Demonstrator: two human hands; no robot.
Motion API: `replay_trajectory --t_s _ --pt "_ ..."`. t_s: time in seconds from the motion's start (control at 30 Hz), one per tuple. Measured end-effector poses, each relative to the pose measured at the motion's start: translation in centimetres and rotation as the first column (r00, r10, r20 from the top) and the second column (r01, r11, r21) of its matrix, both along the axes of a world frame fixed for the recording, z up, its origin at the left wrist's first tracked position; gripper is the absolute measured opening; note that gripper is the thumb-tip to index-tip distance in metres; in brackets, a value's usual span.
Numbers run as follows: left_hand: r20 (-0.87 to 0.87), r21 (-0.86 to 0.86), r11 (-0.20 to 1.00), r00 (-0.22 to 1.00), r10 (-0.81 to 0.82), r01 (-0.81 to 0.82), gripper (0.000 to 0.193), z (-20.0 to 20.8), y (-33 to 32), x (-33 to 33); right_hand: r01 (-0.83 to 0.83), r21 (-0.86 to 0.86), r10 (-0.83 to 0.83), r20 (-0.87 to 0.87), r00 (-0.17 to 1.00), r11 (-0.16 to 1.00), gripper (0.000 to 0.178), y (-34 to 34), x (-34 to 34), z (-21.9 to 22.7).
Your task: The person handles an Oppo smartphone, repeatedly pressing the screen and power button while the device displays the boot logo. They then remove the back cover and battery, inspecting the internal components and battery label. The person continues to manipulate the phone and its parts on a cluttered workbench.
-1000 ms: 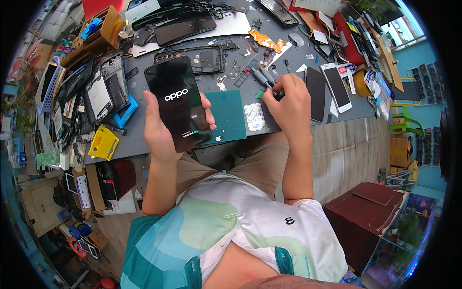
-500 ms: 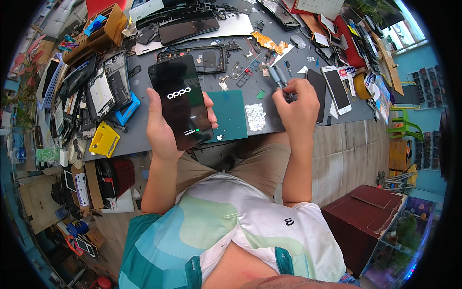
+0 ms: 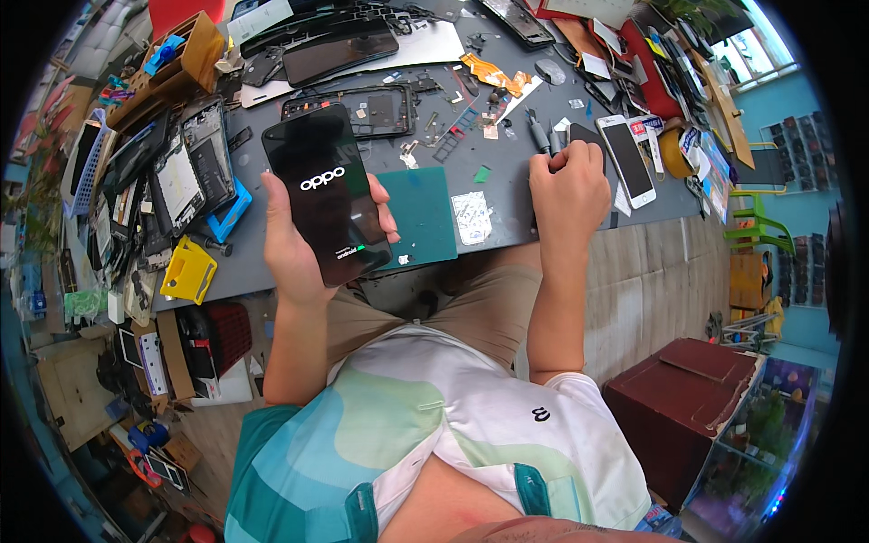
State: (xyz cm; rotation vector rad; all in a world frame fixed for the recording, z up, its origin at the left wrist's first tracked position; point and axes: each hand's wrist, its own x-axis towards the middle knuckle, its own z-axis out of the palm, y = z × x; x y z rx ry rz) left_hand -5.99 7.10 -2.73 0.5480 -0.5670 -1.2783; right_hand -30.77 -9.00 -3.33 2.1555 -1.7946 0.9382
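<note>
My left hand point(image 3: 294, 240) is wrapped round a black smartphone point(image 3: 328, 204), thumb along its left edge and fingertips at its right. The lit screen shows a white logo on black, with a small green mark near the bottom. My right hand point(image 3: 572, 192) is closed in a pinch above the table's right side. Grey pen-shaped tools point(image 3: 541, 136), like slim screwdrivers, stick out beyond its fingertips; their lower ends are hidden. Partly under that hand lies a dark phone point(image 3: 588, 136). Beside it rests a white phone point(image 3: 626, 161) with a black screen.
A green mat point(image 3: 421, 213) and a white metal plate point(image 3: 472, 218) lie at the near edge. Behind are an opened phone frame point(image 3: 385, 110), orange flex cables point(image 3: 496, 76) and small parts. Stacked phone parts point(image 3: 186, 167) and a yellow holder point(image 3: 189, 270) crowd the left; a tape roll point(image 3: 672, 152) is right.
My right hand has moved a little to the right with the grey tools, toward the dark phone. My left hand still holds the lit smartphone. The whole view has shifted slightly.
</note>
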Motion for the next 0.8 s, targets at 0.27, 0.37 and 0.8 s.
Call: replay_trajectory --t_s 0.27,0.37,0.8 --pt "0.018 0.054 0.998 0.999 0.031 -0.032 0.094 0.35 -0.06 -0.21 0.029 -0.035 -0.029 -0.004 1.0 0.999 0.017 -0.62 -0.5 -0.2" --pt "0.013 0.062 0.997 0.999 0.045 -0.046 0.092 0.38 0.06 -0.23 -0.001 -0.022 0.002 0.034 0.999 1.0 0.018 -0.76 -0.36 -0.1" --pt "-0.011 0.045 0.998 0.999 0.035 -0.034 0.089 0.34 -0.04 -0.18 -0.104 0.081 0.094 0.112 0.989 0.991 0.025 -0.21 -0.55 0.62"
